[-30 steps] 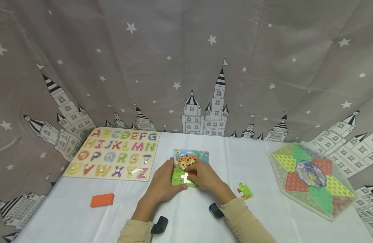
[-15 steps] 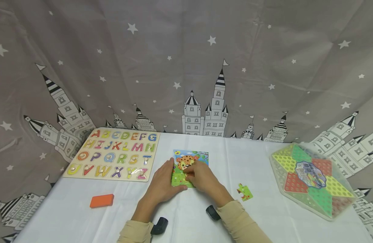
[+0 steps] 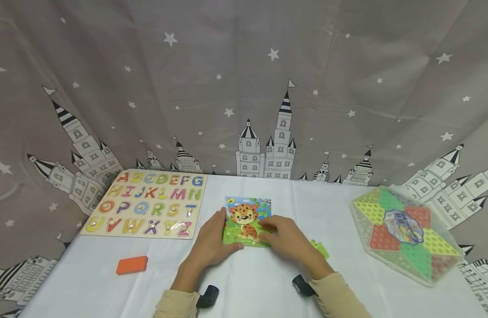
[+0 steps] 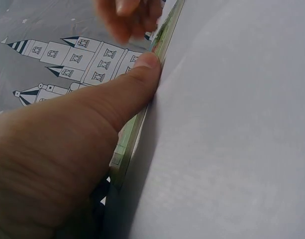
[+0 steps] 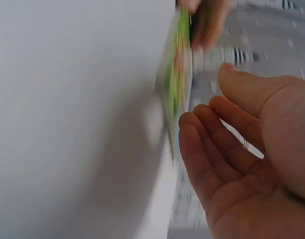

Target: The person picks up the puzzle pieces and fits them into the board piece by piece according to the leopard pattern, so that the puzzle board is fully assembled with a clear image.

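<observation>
A small square jigsaw puzzle (image 3: 244, 216) with a spotted leopard cub on green and blue lies mid-table in the head view. My left hand (image 3: 209, 240) rests along its left side, fingers straight. The left thumb (image 4: 132, 82) presses the puzzle's near edge in the left wrist view. My right hand (image 3: 287, 238) is at the puzzle's right side, fingers loosely bent with nothing between them, and hides its lower right corner. A loose green puzzle piece (image 3: 322, 250) lies to the right, partly hidden behind the right wrist.
A wooden alphabet board (image 3: 148, 203) with coloured letters lies at the back left. An orange block (image 3: 131, 265) is in front of it. On the right sits a six-sided Chinese checkers box (image 3: 406, 234). A grey castle-print curtain (image 3: 204, 88) hangs behind the white-covered table.
The right hand has let go of the puzzle piece it pinched and drawn back to the right. That piece now fills the gap in the leopard's body. The left hand has stayed put.
</observation>
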`<state>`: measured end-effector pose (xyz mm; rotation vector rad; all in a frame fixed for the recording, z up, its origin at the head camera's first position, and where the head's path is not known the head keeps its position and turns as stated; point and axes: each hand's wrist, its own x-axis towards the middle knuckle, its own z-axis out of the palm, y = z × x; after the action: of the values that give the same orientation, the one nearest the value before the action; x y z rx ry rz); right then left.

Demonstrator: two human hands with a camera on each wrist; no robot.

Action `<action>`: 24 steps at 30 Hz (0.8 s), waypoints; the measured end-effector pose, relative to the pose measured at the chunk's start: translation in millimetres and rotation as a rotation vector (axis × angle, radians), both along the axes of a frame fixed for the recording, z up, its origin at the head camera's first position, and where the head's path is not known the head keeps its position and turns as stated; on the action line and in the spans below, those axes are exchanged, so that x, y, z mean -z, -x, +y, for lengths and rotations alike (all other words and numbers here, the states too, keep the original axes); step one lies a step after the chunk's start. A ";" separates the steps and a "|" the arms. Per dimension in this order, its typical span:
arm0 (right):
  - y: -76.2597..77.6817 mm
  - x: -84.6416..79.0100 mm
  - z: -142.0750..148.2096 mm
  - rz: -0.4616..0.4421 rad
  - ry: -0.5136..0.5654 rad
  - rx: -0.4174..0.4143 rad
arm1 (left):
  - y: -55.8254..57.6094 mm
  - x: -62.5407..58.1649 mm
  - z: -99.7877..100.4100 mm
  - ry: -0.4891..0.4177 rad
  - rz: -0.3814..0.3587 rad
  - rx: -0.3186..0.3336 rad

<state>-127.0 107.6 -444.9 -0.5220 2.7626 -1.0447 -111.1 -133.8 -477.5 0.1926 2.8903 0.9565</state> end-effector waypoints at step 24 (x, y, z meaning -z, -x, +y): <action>-34.9 3.4 135.6 -0.069 -0.137 0.142 | 0.1 0.4 1.0 0.000 -0.009 -0.012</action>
<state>-92.2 243.2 -448.4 -0.2697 2.8171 -0.8733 -111.1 -132.8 -477.9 0.1709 2.8862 0.9570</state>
